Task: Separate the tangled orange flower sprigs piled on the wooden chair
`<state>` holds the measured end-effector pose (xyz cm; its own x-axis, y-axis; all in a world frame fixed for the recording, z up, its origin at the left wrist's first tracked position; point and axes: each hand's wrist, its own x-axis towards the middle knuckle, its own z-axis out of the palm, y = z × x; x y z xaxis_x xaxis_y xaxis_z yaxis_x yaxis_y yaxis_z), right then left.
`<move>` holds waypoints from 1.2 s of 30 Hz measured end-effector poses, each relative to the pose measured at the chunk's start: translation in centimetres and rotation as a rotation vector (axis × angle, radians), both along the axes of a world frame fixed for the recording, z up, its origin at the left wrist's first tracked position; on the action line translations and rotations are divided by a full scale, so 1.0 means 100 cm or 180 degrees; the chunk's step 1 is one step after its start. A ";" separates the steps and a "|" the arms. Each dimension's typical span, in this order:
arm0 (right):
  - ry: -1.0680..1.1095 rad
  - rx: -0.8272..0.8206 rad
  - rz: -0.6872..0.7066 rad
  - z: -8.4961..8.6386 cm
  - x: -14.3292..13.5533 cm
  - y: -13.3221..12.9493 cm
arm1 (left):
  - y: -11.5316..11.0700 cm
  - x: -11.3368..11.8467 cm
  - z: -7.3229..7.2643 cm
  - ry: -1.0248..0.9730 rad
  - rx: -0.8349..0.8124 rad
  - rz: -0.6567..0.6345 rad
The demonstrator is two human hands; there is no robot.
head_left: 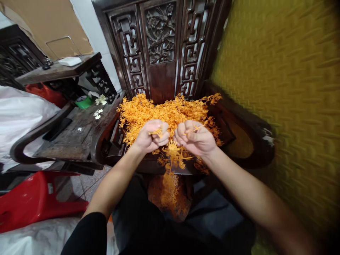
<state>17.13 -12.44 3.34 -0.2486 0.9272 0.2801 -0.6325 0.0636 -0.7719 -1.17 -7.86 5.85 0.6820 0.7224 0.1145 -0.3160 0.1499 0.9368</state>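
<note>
Left hand (153, 137) and right hand (196, 138) are gripping orange sprigs (157, 132) in curled fists, an orange heap (164, 110) lying just beyond.

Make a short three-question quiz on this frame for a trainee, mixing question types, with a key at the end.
1. Multiple choice: What do the left hand and right hand both grip?
A) white flower-shaped pieces
B) orange sprigs
C) a red plastic stool

2. True or false: The roll of green tape lies on a dark wooden surface at the left of the picture.

3. Fill in the blank: In the picture, the yellow textured surface is to the ____ of the orange pile.

Key: 1. B; 2. True; 3. right
</note>
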 end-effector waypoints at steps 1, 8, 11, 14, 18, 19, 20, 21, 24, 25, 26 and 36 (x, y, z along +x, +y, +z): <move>0.0022 -0.0039 -0.0189 0.002 0.002 0.001 | 0.001 0.000 0.002 -0.0238 -0.0112 0.0115; -0.0851 -0.0037 -0.0986 0.002 0.005 0.005 | 0.016 0.007 -0.011 0.0414 0.0055 0.0575; -0.1479 0.0246 -0.1319 -0.002 -0.003 0.002 | 0.015 0.010 -0.020 0.0660 0.0286 0.0482; -0.1723 0.0376 -0.1521 -0.003 -0.010 -0.002 | 0.011 0.011 -0.022 0.0780 0.0412 0.0418; -0.1594 0.0165 -0.1745 -0.004 -0.016 -0.004 | 0.006 0.016 -0.023 0.0675 0.0266 0.0530; -0.1559 0.0104 -0.1799 -0.004 -0.017 -0.004 | 0.005 0.018 -0.024 0.0617 0.0230 0.0576; -0.1565 0.0082 -0.1873 -0.004 -0.017 -0.005 | 0.004 0.021 -0.024 0.0544 0.0180 0.0629; -0.1625 0.0121 -0.1952 -0.005 -0.017 -0.005 | 0.003 0.024 -0.024 0.0460 0.0085 0.0683; -0.2014 0.0563 -0.2097 -0.008 -0.017 -0.005 | 0.000 0.032 -0.023 0.0306 -0.0560 0.0765; -0.2182 0.0756 -0.2083 -0.009 -0.016 -0.004 | 0.000 0.034 -0.022 0.0300 -0.0837 0.0762; -0.2372 0.0926 -0.2068 -0.011 -0.016 -0.004 | 0.000 0.036 -0.022 0.0306 -0.1092 0.0749; -0.3048 0.0833 -0.1523 -0.011 0.000 0.009 | 0.018 0.034 -0.038 0.0278 -0.1179 0.1329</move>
